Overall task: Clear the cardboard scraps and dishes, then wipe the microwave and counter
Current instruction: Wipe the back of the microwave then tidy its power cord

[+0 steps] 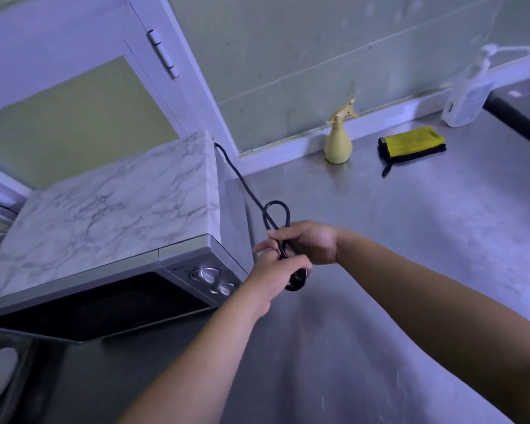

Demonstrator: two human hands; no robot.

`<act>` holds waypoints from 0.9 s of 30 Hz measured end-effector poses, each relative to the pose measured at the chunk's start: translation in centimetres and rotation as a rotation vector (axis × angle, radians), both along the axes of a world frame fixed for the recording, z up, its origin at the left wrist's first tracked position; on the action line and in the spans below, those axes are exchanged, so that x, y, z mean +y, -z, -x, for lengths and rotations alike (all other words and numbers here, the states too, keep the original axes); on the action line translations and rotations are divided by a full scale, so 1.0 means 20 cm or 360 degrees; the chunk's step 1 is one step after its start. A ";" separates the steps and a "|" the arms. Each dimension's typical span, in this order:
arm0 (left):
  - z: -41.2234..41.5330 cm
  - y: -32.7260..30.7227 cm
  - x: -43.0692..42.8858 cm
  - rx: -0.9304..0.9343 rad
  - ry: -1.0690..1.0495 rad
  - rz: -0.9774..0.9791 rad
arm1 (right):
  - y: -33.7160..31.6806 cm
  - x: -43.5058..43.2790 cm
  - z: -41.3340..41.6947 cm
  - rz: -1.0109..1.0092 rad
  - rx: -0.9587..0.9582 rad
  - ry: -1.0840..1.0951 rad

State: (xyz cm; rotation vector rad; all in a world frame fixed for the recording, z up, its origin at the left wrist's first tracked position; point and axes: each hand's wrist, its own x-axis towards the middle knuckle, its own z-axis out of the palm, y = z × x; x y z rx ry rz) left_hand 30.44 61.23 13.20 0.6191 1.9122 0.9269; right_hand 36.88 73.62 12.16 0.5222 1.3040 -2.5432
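Observation:
A microwave (110, 215) with a marble-patterned top and two silver knobs stands at the left of the steel counter (410, 240). Its black power cord (242, 182) runs from the back corner down to my hands and forms a loop just above them. My left hand (273, 270) grips the folded cord, with the black plug end showing below its fingers. My right hand (309, 243) grips the same cord just beyond, its fingers curled round the strands. A folded yellow and black cloth (412, 143) lies near the back wall.
A pale yellow spray bottle (338, 142) stands by the wall left of the cloth. A clear pump bottle (468, 93) stands further right, next to a dark sink edge (520, 114). A white cabinet door (74, 71) hangs above the microwave.

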 end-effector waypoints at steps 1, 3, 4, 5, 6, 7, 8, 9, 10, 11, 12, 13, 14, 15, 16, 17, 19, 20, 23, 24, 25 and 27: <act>0.01 -0.02 0.02 0.0012 0.0017 0.0014 | -0.01 0.03 0.00 -0.0013 0.0026 -0.0009; 0.05 -0.08 0.08 -0.0014 0.0066 0.0005 | -0.03 0.08 0.00 -0.0035 0.0100 -0.0020; 0.07 -0.13 0.12 -0.0067 0.0119 0.0005 | -0.06 0.12 0.00 -0.0052 0.0140 -0.0027; 0.08 -0.17 0.15 -0.0148 0.0175 0.0012 | -0.08 0.15 0.00 -0.0083 0.0175 -0.0042; 0.09 -0.22 0.18 -0.0254 0.0204 0.0015 | -0.12 0.18 0.01 -0.0134 0.0199 -0.0064; 0.10 -0.25 0.22 -0.0342 0.0214 0.0019 | -0.15 0.21 0.02 -0.0183 0.0216 -0.0086; 0.11 -0.28 0.26 -0.0399 0.0213 0.0023 | -0.18 0.24 0.02 -0.0221 0.0222 -0.0094; 0.12 -0.30 0.30 -0.0409 0.0230 0.0035 | -0.21 0.29 0.03 -0.0253 0.0227 -0.0086; 0.11 -0.33 0.34 -0.0409 0.0266 0.0048 | -0.24 0.33 0.03 -0.0262 0.0240 -0.0083; 0.12 -0.36 0.38 -0.0413 0.0307 0.0057 | -0.27 0.37 0.03 -0.0268 0.0267 -0.0079; 0.12 -0.39 0.42 -0.0415 0.0337 0.0054 | -0.29 0.41 0.04 -0.0277 0.0294 -0.0078; 0.14 -0.41 0.47 -0.0398 0.0362 0.0038 | -0.32 0.45 0.05 -0.0300 0.0311 -0.0079; 0.16 -0.44 0.51 -0.0367 0.0389 0.0006 | -0.33 0.48 0.06 -0.0312 0.0322 -0.0070; 0.18 -0.47 0.56 -0.0319 0.0417 -0.0035 | -0.36 0.51 0.09 -0.0307 0.0322 -0.0031; 0.21 -0.49 0.59 -0.0274 0.0435 -0.0081 | -0.39 0.53 0.11 -0.0292 0.0340 0.0033; 0.24 -0.52 0.63 -0.0233 0.0439 -0.0120 | -0.41 0.55 0.13 -0.0274 0.0364 0.0130; 0.31 -0.55 0.70 -0.0165 0.0432 -0.0175 | -0.43 0.63 0.17 -0.0219 0.0343 0.0455; 0.35 -0.55 0.73 -0.0125 0.0443 -0.0177 | -0.42 0.68 0.18 -0.0165 0.0301 0.0684; 0.46 -0.53 0.81 0.0106 0.0468 -0.0126 | -0.25 0.84 0.13 -0.0056 0.0028 0.1363; 0.49 -0.51 0.83 0.0194 0.0446 -0.0117 | -0.16 0.87 0.11 -0.0100 -0.0145 0.1487; 0.51 -0.48 0.85 0.0267 0.0410 -0.0105 | -0.05 0.89 0.09 -0.0176 -0.0350 0.1531; 0.54 -0.42 0.86 0.0335 0.0323 -0.0074 | 0.17 0.88 0.05 -0.0330 -0.0740 0.1458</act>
